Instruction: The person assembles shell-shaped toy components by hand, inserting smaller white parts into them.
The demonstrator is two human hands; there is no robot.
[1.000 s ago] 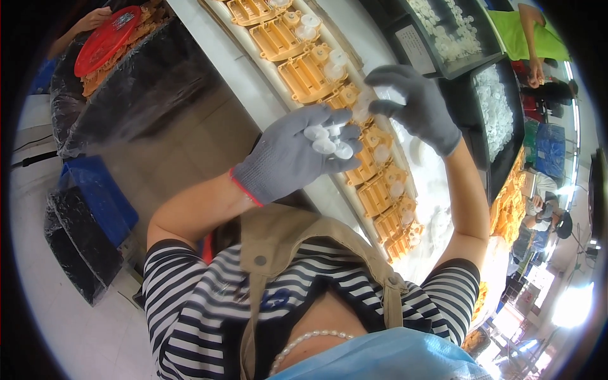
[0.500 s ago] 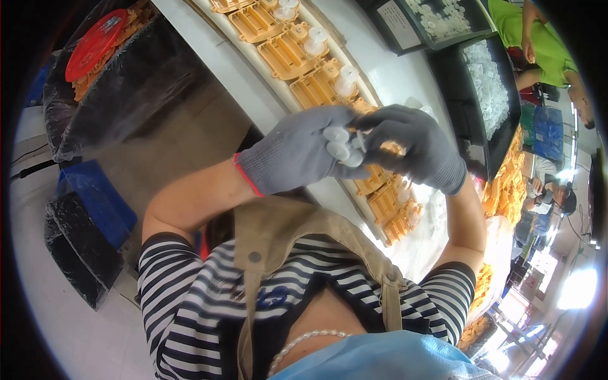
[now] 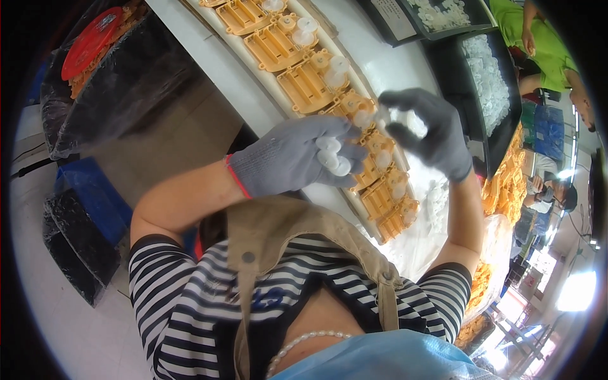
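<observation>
In my gloved left hand point(image 3: 304, 155) several small round white plastic gears point(image 3: 328, 158) lie against the half-curled fingers, just over the row of orange plastic housings. To the right of it, my gloved right hand point(image 3: 434, 133) has its thumb and forefinger curved around a blurred translucent gear point(image 3: 382, 116) at the fingertips, close beside one housing point(image 3: 351, 101). The other housings point(image 3: 304, 82) in the slanting row have battery-like slots, and white gears point(image 3: 335, 73) sit at their right ends. My left fingers partly cover the middle of the row.
Black bins of small white parts point(image 3: 484, 82) stand at the far right. Orange parts point(image 3: 503, 183) are heaped right of my arm. Loose white pieces point(image 3: 434, 206) lie on the table. At left are a dark plastic-lined bin point(image 3: 120, 95) and a red lid point(image 3: 92, 44). People work beyond.
My right hand has drawn away from the left toward the right, taking one gear from it. My left hand has shifted slightly left and down, its fingers looser around the remaining gears.
</observation>
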